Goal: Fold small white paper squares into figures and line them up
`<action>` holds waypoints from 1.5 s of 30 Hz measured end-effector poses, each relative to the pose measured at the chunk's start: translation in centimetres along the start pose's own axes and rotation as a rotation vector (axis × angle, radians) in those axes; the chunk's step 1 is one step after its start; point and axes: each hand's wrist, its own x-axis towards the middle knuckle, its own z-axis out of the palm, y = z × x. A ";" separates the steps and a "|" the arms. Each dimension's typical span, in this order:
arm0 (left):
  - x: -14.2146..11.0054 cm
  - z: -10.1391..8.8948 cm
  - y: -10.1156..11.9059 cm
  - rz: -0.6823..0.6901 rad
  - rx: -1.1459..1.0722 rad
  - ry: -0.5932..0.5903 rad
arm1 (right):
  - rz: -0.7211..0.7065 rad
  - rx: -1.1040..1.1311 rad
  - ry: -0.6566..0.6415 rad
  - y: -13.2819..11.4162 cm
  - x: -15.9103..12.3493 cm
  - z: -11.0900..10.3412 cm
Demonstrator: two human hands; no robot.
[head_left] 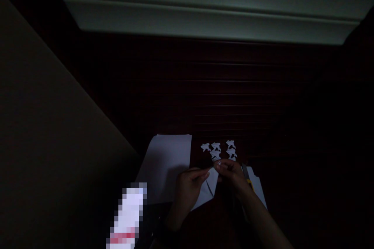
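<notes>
A partly folded white sheet of paper (210,186) is held between my two hands, its creased flap facing up. My left hand (188,187) pinches its left edge between thumb and fingers. At the upper corner, my right hand (232,172) grips the paper with thumb and fingertips close together. Just beyond my fingers lie several small folded paper figures (216,146) in loose columns, more of them on the right (230,151). The lowest ones are partly hidden by my right hand.
A stack of white paper (168,159) lies to the left. Beside my right forearm are scissors with a yellow handle (250,184), on more white paper (258,186). A dark slatted wooden surface (204,85) rises behind; a pixelated bright patch (127,214) covers the lower left. The light is dim.
</notes>
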 end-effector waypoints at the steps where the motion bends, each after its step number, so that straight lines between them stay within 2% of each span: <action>1: 0.0 0.0 0.0 0.004 0.003 -0.008 | -0.001 -0.009 -0.003 0.0 0.0 0.0; 5: -0.1 0.1 0.0 0.009 0.035 -0.018 | -0.010 -0.042 -0.006 0.0 0.1 -0.2; 11: -0.2 0.4 -0.3 -0.040 0.091 0.031 | 0.029 -0.017 0.062 0.1 0.3 -0.2; 20: -0.2 0.3 -0.2 -0.044 0.165 0.014 | 0.018 -0.046 0.123 0.6 0.6 -0.5; 26: -0.2 0.3 -0.8 -0.097 0.127 0.032 | 0.046 -0.090 0.100 0.8 0.8 -0.8; 33: 0.0 0.5 -1.3 -0.127 0.080 0.040 | 0.007 -0.128 0.116 0.9 0.9 -0.9; 39: 0.2 0.3 -1.4 -0.164 0.014 0.076 | -0.019 -0.290 -0.037 1.0 0.7 -0.3; 45: 0.2 0.2 -1.2 -0.176 -0.022 0.091 | -0.090 -0.375 0.007 1.6 1.0 -0.5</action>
